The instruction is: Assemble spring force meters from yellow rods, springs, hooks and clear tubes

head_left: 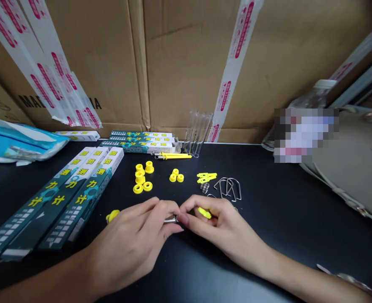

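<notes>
My left hand [142,235] is closed around a thin silver spring [170,219], only a short length of which shows between finger and thumb. At its end, the thumb and forefinger of my right hand [217,219] pinch together; what exactly they grip there is too small to make out. A small yellow plastic piece [204,213] is tucked in the curled fingers of my right hand. Beyond my left hand, a yellow part [112,216] sticks out, mostly hidden. Farther off lie yellow flanged caps [139,177], small yellow rings [176,176], yellow clips [206,177], small coils [205,187] and bent wire hooks [228,188].
Long green-and-white boxes [88,185] lie at left, with more boxes [138,142] at the back. Clear tubes [198,132] stand near yellow rods [175,156]. A blue packet [25,141], plastic bottle [309,99] and beige bag [350,155] flank the black table [268,202]. Cardboard [179,63] walls the back.
</notes>
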`<state>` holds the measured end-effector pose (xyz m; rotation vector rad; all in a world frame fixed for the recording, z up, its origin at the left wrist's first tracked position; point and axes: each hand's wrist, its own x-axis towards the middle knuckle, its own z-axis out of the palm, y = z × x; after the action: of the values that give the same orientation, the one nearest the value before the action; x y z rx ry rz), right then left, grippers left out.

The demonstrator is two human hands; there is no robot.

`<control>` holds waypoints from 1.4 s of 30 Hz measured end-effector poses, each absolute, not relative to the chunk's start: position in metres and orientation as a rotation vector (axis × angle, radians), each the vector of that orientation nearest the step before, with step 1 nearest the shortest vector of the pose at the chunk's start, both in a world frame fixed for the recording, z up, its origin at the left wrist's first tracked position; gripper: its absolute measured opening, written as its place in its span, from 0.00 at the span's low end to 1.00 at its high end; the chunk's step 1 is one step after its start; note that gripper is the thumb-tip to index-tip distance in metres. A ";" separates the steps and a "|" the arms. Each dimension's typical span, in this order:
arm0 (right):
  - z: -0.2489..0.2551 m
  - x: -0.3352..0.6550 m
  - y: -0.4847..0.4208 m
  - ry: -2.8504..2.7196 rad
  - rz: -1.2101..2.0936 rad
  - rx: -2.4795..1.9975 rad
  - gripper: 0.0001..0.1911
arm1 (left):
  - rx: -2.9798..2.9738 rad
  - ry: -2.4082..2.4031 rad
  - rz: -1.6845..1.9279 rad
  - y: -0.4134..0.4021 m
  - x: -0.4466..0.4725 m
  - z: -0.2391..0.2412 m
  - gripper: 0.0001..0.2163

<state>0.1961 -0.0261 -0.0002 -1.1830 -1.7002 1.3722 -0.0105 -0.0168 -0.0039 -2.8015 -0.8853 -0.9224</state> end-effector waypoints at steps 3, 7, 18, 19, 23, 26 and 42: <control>-0.002 0.200 -0.027 -1.905 1.198 -1.173 0.06 | -2.852 -0.872 -0.872 -0.015 -0.011 -0.004 0.07; -0.003 0.204 -0.028 -2.415 0.673 -0.986 0.06 | -2.887 -0.790 -0.704 -0.014 -0.011 -0.006 0.11; 0.005 0.201 -0.022 -1.881 1.284 -1.056 0.10 | -2.946 -0.755 -0.770 -0.011 -0.016 0.005 0.17; 0.005 0.200 -0.022 -1.816 1.328 -1.047 0.10 | -2.941 -0.775 -0.789 -0.011 -0.016 0.006 0.17; 0.003 0.197 -0.022 -1.678 1.427 -0.998 0.12 | -2.890 -0.851 -0.919 -0.014 -0.012 0.006 0.11; 0.002 0.197 -0.023 -1.677 1.422 -1.003 0.11 | -3.001 -1.130 -1.104 -0.017 -0.008 0.007 0.05; 0.002 0.194 -0.030 -1.851 1.190 -1.107 0.10 | -3.405 -1.840 -0.493 -0.015 -0.004 0.023 0.12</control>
<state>0.1939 -0.0304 0.0022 -1.1068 -1.8508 1.1900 -0.0040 -0.0148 0.0232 -3.4046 -1.8395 -0.4932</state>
